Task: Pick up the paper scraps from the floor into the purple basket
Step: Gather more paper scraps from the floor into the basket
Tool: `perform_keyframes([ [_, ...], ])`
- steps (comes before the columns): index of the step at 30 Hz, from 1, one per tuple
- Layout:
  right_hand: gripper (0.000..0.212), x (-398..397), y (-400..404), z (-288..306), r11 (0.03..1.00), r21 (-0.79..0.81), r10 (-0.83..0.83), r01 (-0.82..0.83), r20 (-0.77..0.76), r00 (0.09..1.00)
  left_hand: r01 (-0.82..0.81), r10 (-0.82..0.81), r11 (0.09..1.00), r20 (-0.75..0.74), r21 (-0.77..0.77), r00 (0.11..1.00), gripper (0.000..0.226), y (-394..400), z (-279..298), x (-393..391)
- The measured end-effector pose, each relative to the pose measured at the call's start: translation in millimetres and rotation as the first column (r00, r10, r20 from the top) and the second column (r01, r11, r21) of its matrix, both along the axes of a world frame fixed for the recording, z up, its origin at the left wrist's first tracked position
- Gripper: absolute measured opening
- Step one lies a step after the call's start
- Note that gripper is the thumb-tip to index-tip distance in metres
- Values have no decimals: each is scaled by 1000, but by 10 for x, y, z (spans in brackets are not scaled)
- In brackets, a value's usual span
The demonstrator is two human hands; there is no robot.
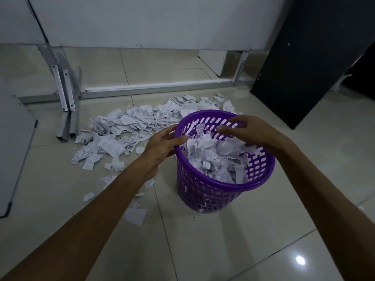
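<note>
My purple basket (224, 177) stands upright on the tiled floor (223, 244), just right of the middle of my view, and it is heaped with torn white paper nearly to the rim.

My left hand (162, 145) is at the basket's nine o'clock side. Its fingers curve around the outside of the rim and the thumb lies over the rim edge, so it holds the basket there.

My right hand (249, 130) hangs over the basket's mouth toward one o'clock, palm down, fingers spread and loosely bent, holding nothing. Whether its fingertips brush the paper in the basket (215, 159), I cannot tell.

The paper scraps (129, 128) still on the floor lie in a wide drift from about nine o'clock round to twelve o'clock of the basket. A few loose pieces trail down toward seven o'clock, the largest one (136, 216) just beside my left forearm.

Beyond the scraps, at twelve o'clock, a grey metal frame (142, 90) runs along the floor under a pale panel. A dark board (308, 57) leans tilted at two o'clock.
</note>
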State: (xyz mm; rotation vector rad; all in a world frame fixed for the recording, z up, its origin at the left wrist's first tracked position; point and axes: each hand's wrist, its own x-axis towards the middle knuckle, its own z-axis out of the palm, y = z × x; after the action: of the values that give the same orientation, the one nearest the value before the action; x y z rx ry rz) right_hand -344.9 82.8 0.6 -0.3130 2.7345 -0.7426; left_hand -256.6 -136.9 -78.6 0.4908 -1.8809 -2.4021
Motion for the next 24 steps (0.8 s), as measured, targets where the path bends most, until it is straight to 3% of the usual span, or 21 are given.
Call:
perform_keyframes([
  [3,78,61,-103,-157,982,-11,187,-188,-77,979,-3,3,1000,-2,22,1000,49,9,-7,10],
  [5,74,129,-212,-301,950,13,313,-313,3,950,0,1,999,-5,33,1000,43,9,-15,22],
  [8,67,264,-379,-533,863,218,421,-455,187,888,2,-2,999,-8,33,1000,43,1,-35,35],
  [12,60,328,-466,-777,756,356,370,-550,461,807,-4,4,999,-6,47,1000,49,-2,-43,38],
  [15,58,364,-499,-679,755,369,258,-541,591,764,4,-3,999,-10,54,1000,46,-8,-52,47],
  [19,62,332,-459,-664,805,395,142,-444,598,789,20,-20,999,-11,46,1000,46,-9,-70,38],
  [24,58,263,-476,-580,850,207,289,-484,587,757,21,-21,999,-2,45,1000,45,-2,-71,30],
])
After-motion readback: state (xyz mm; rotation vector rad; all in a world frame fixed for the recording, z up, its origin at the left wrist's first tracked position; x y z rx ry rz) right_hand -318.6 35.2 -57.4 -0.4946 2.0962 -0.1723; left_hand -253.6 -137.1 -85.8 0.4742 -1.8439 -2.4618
